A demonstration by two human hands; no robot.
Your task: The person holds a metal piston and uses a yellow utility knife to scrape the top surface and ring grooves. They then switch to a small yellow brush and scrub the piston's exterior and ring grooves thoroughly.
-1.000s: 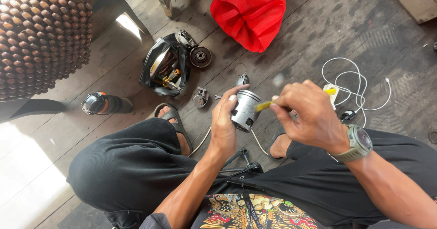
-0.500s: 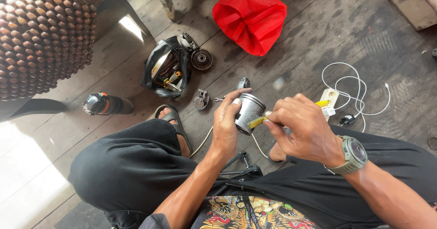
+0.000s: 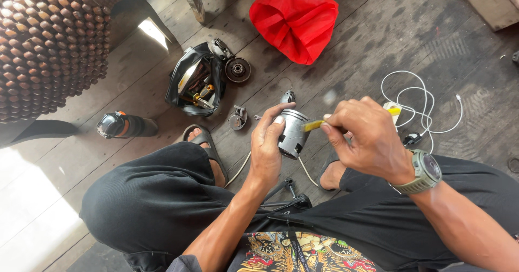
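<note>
Silver-grey metal piston (image 3: 292, 133), yellow-handled tool (image 3: 313, 124), red bag (image 3: 294, 18), white cable (image 3: 419, 99), black tool pouch (image 3: 195, 80), olive-green watch (image 3: 427, 170), dark grey plank floor (image 3: 351, 61)

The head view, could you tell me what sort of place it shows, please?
Probably an informal home workshop on a worn wooden plank floor: an open black tool bag and loose metal machine parts lie about, while the left hand holds a metal piston.

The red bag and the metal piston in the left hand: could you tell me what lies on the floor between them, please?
In the head view, between the red bag and the piston lie bare dark floorboards, apart from a small dark metal part just beyond the piston.
</note>
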